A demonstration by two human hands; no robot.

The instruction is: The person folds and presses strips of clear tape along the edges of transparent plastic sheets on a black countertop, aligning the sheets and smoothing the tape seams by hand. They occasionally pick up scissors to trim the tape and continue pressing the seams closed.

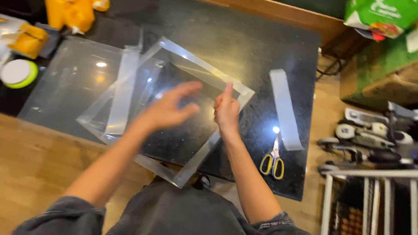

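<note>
Fingers [227, 89] on seemingly diagonal clear frame [201, 67]

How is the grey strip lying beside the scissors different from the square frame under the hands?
The grey strip is one straight loose piece; the square frame is strips joined around an open middle. The strip lies alone near the scissors, untouched; the frame lies under the left hand and right hand. Both look pale, flat and rest on the dark table.

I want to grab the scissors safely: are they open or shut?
Shut. The scissors lie flat on the dark table, blades together in one line and the yellow handles side by side.
</note>
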